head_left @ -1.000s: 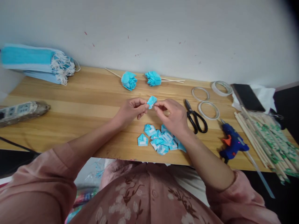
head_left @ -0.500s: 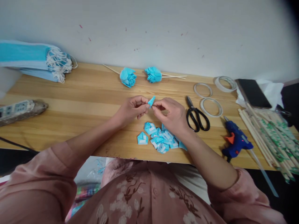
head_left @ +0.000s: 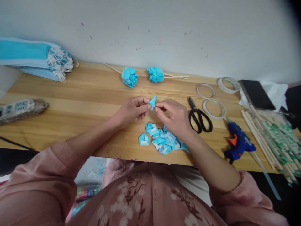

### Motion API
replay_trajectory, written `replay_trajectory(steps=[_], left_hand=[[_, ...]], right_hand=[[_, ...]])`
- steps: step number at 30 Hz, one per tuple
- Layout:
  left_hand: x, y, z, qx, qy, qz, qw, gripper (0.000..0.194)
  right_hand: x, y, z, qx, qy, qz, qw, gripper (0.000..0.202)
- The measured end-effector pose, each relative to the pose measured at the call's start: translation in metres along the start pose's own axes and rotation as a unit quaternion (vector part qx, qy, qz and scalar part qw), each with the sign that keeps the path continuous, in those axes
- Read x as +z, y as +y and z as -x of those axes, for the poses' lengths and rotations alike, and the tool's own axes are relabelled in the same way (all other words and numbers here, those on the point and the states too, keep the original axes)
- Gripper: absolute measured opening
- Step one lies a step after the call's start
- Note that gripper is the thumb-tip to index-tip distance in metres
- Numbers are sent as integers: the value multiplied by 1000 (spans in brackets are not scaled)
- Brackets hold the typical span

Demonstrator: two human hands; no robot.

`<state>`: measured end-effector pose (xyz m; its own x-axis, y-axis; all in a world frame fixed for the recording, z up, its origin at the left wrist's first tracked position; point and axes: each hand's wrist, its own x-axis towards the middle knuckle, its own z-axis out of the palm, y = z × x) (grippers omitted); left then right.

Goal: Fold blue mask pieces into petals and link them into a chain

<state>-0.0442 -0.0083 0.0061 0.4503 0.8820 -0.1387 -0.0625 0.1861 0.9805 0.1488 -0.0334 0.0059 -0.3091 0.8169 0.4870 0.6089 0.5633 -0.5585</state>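
Across our bench (head_left: 94, 97), folded pieces (head_left: 167, 137) are lying close to us while our hands (head_left: 134, 110) are both pinching one blue piece (head_left: 153, 102).

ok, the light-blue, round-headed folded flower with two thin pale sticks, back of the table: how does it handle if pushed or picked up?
The flower is probably light for its size: its head looks layered from thin folds. Exposed edges could crush under a hard pinch. With a rounded head on thin sticks, it may roll in an arc.
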Motion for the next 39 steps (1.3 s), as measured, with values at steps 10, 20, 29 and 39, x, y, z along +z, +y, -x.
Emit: replay_trajectory(steps=[10, 20, 29, 39], left_hand=[[-1, 0, -1, 2, -6, 17, 1000, 27], [-6, -4, -4, -5, -2, 51, 999, 26], [-18, 6, -10, 0, 54, 31, 998, 21], [-15, 7, -11, 2, 60, -3, 998, 16]], right_hand=[[0, -1, -1, 7, 11, -2, 1000, 14], [0, 2, -2, 16, 37, 2, 999, 13], [-59, -37, -1, -44, -95, 34, 994, 14], [-54, -88, 105, -83, -457, 67, 883, 19]])
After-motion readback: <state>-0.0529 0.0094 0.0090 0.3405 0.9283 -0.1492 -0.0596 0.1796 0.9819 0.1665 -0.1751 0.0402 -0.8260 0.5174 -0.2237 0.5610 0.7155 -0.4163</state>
